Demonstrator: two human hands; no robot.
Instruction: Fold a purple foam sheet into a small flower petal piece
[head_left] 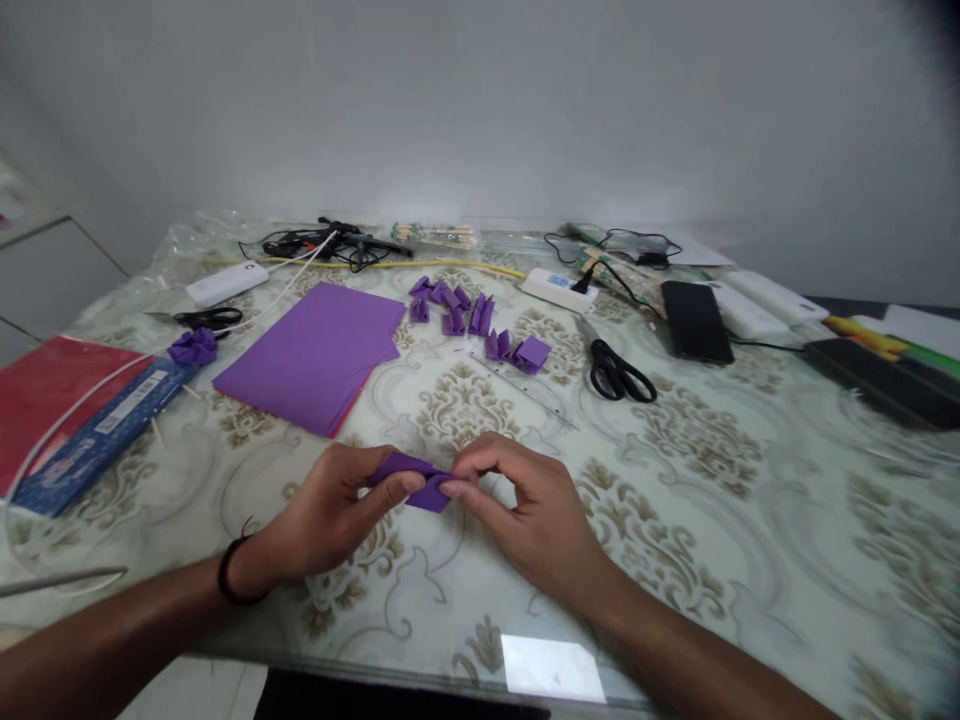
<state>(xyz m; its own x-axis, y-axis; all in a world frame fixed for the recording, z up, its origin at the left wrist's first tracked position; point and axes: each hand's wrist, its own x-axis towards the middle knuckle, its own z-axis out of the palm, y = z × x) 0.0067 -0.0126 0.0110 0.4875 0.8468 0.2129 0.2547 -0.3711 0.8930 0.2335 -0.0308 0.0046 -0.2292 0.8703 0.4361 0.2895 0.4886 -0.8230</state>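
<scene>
Location: apparently a home craft area. Indicators: pale, glossy, floral-patterned tabletop [787, 560]; on it, flat purple paper sheets [315, 350] and black-handled metal scissors [613, 372]; behind it, plain grey wall [480, 110].

No words can be read; the blue pack [94, 442] left of the purple sheets [311, 350] has blurry writing.
</scene>
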